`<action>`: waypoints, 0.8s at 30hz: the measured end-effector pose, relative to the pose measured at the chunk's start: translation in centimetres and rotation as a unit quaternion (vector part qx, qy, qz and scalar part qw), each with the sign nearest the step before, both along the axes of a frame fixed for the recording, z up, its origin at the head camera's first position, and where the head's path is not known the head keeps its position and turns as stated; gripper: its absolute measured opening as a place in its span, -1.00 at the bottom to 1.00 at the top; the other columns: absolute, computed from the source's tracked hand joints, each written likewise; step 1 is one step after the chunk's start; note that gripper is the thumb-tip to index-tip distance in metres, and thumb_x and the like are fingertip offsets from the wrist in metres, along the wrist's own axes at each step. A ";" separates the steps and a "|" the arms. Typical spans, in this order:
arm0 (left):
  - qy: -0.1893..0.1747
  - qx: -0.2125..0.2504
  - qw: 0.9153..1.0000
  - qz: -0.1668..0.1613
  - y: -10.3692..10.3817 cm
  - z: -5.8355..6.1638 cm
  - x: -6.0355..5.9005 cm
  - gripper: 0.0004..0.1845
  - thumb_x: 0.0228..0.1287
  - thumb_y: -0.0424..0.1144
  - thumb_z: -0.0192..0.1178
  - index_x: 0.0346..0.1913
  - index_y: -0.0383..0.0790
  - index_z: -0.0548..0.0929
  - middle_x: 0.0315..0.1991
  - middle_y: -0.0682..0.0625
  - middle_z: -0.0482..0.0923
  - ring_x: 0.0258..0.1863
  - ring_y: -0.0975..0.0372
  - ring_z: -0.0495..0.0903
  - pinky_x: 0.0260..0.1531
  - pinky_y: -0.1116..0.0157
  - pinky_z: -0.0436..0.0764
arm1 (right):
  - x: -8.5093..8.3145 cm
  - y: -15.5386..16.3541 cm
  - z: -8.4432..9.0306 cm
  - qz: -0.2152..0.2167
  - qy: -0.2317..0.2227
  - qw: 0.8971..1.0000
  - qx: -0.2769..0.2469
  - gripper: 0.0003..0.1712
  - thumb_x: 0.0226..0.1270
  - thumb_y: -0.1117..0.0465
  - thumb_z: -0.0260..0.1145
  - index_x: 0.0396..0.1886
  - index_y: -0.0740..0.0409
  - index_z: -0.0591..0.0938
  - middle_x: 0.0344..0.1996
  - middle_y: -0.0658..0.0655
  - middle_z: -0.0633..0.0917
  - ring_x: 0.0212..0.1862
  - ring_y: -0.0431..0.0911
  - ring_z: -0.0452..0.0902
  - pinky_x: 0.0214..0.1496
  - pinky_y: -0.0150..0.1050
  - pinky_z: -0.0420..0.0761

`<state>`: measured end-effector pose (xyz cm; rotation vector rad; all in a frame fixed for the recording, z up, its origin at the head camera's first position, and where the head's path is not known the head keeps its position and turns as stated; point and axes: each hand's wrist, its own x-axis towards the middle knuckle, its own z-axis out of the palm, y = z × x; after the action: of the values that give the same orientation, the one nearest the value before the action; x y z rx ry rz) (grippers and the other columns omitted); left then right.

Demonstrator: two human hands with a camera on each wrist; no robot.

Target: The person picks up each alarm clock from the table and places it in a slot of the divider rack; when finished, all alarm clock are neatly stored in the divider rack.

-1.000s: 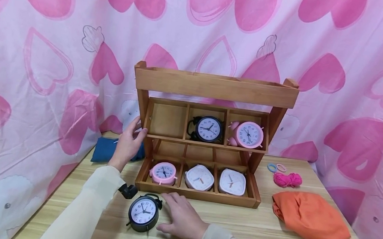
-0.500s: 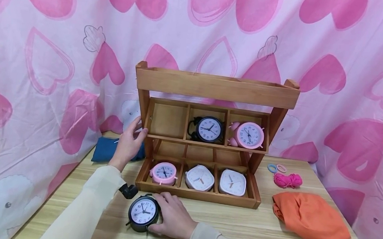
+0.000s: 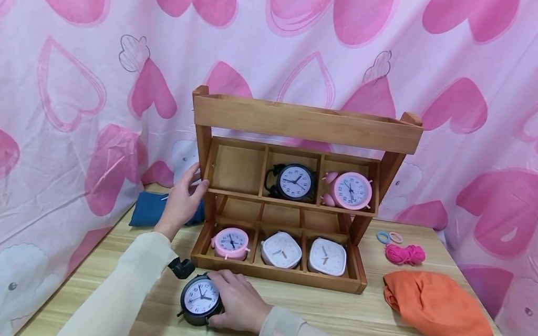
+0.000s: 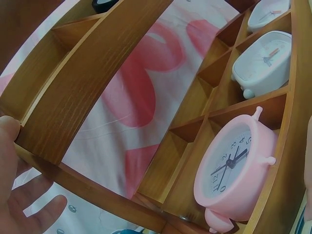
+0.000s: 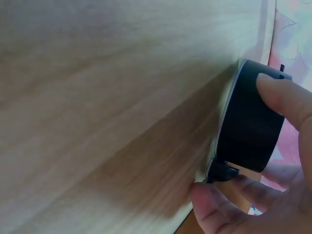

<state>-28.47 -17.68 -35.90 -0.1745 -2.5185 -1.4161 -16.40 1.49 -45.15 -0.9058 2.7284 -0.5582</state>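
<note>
A black twin-bell alarm clock (image 3: 200, 296) leans back on the table before the rack, its white dial turned up. My right hand (image 3: 239, 300) grips it, thumb on the lower side and fingers round the top. In the right wrist view, the thumb presses the black casing (image 5: 253, 117) and the fingertips reach the bell. My left hand (image 3: 182, 203) holds the left upright of a wooden tiered rack (image 3: 305, 123), thumb in front and fingers at the outer side. A pink alarm clock (image 4: 234, 165) fills the bottom left compartment, with white clocks (image 3: 281, 249) beside it.
The middle tier carries another black alarm clock (image 3: 295, 182) and a pink one (image 3: 351, 190); its left compartment (image 3: 237, 168) is bare. Orange cloth (image 3: 435, 310), pink yarn (image 3: 404, 254) and hair ties (image 3: 383, 237) lie right. Blue cloth (image 3: 144, 209) lies behind my left forearm.
My right hand has moved left from beside the black alarm clock and taken hold of it. The left hand stays on the rack, and the clock has hardly moved.
</note>
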 end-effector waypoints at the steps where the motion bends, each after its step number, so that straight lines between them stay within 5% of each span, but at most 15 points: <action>1: 0.000 0.000 1.000 -0.001 0.0 0.0 0.0 -0.32 0.52 0.06 -0.03 0.58 0.13 0.00 0.50 -0.21 0.20 0.38 -0.17 0.36 0.20 -0.10 0.51 | 0.0 -0.1 0.1 -0.001 -0.003 1.000 0.002 0.03 0.03 -0.12 0.55 0.49 -0.17 0.27 0.33 -0.11 0.42 0.13 -0.16 0.41 0.22 -0.17 0.53; 24: -0.002 -0.001 1.000 0.001 0.0 0.0 0.1 -0.31 0.51 0.08 -0.04 0.58 0.15 0.00 0.51 -0.19 0.19 0.39 -0.15 0.35 0.21 -0.09 0.50 | -0.3 -0.6 0.4 -0.030 -0.019 0.999 -0.011 0.00 -0.16 -0.09 0.66 0.32 -0.09 0.40 0.13 -0.17 0.59 0.01 -0.22 0.38 0.11 -0.31 0.47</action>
<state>-28.39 -17.70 -35.95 -0.1693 -2.5230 -1.4153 -16.72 0.91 -44.79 -0.8110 2.7279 -0.6131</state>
